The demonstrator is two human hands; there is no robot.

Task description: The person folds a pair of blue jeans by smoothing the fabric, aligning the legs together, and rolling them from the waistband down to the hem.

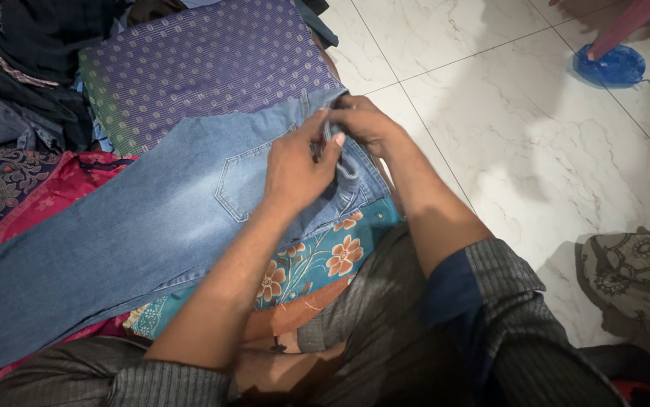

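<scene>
While the pair of blue jeans (137,226) is being spread across the middle and left of the frame, its waistband is being pinched at the upper centre by both hands. The left hand (295,169) is being pressed down on the denim just right of the back pocket (238,185), with thumb and fingers closed on the waistband edge; the right hand (366,124) is being curled around the same edge from above, fingertips touching those of the left. The legs of the jeans are being cut off at the lower left edge. What exactly is being gripped between the fingers, a button or a fold, cannot be told. The jeans are being laid over a teal floral cloth (325,256) and a purple dotted fabric (204,68), both partly hidden. At the upper right, a blue object (611,66) on the white tiled floor (521,143) is being half covered by a pink leg.
</scene>
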